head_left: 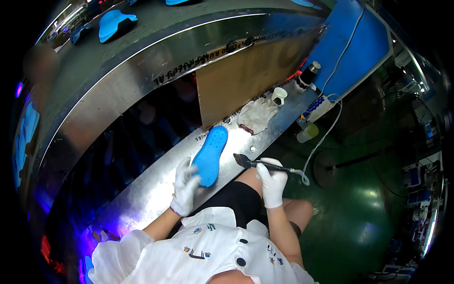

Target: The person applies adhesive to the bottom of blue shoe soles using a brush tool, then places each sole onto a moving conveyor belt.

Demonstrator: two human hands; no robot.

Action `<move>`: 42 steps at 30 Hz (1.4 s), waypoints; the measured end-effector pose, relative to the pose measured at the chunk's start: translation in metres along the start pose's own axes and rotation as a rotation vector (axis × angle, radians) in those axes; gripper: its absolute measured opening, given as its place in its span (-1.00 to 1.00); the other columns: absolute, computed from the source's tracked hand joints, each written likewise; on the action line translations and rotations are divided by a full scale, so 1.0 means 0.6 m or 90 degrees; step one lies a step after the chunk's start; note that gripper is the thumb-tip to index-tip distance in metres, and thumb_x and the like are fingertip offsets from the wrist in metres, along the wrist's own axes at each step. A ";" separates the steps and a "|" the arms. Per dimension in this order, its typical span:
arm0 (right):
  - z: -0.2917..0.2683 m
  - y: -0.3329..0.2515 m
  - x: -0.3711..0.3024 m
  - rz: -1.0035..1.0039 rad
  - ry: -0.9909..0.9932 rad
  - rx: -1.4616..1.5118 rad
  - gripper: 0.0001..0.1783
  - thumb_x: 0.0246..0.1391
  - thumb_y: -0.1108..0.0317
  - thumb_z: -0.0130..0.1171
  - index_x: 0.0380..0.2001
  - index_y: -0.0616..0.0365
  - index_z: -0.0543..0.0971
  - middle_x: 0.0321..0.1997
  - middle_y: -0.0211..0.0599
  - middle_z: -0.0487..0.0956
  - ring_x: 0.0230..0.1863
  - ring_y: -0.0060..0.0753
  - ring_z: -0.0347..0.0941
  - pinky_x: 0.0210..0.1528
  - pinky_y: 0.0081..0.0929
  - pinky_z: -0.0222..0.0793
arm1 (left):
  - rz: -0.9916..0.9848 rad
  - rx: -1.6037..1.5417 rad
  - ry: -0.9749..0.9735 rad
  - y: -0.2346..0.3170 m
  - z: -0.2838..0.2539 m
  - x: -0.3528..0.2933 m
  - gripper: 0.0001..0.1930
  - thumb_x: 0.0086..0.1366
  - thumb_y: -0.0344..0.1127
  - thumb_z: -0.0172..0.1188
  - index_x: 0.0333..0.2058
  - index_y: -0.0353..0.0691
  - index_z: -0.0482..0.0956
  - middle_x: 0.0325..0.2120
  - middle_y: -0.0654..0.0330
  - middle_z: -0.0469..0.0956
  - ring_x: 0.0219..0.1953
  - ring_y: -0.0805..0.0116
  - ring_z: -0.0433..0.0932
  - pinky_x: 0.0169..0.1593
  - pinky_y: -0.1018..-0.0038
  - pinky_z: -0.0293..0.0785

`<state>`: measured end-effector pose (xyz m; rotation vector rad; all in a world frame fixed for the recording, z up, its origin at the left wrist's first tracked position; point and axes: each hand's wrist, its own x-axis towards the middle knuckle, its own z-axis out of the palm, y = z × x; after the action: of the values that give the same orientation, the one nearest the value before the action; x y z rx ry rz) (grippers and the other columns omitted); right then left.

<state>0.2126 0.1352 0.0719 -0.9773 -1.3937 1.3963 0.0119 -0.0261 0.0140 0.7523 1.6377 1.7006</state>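
Note:
A blue shoe sole (208, 158) with small holes at its far end lies on the metal ledge in front of me. At its near left edge is my left hand (185, 188), in a white glove. Its fingers are apart and slightly blurred, with the tips at the sole's rim. To the right, my white-gloved right hand (273, 183) is closed around the black handle of a flat brush (242, 161). The dark bristles point left toward the sole without touching it, and a clear tube runs from the handle's rear end.
Beyond the sole, a crumpled white cloth (257, 115) and a white cup (279, 95) sit by a cardboard panel (250, 75). A black bottle (309, 73) stands farther right. Blue soles (115, 23) lie on the curved belt behind. A thin hose (326, 135) hangs on the right.

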 end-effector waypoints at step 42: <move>0.063 -0.120 -0.021 -0.540 -0.363 -0.373 -0.76 -0.14 0.48 0.39 -0.31 0.08 0.65 -0.26 -0.34 0.65 -0.30 -0.23 0.53 -0.23 -0.33 0.44 | -0.101 -0.113 -0.277 0.092 0.123 0.070 -0.25 0.37 0.30 -0.12 0.22 -0.28 0.34 0.07 -0.09 0.49 0.06 0.05 0.53 0.17 0.15 0.47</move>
<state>0.1848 0.1093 0.1450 -0.1992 -2.3553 0.6221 0.0394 0.0524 0.0719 0.8138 1.1983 1.4264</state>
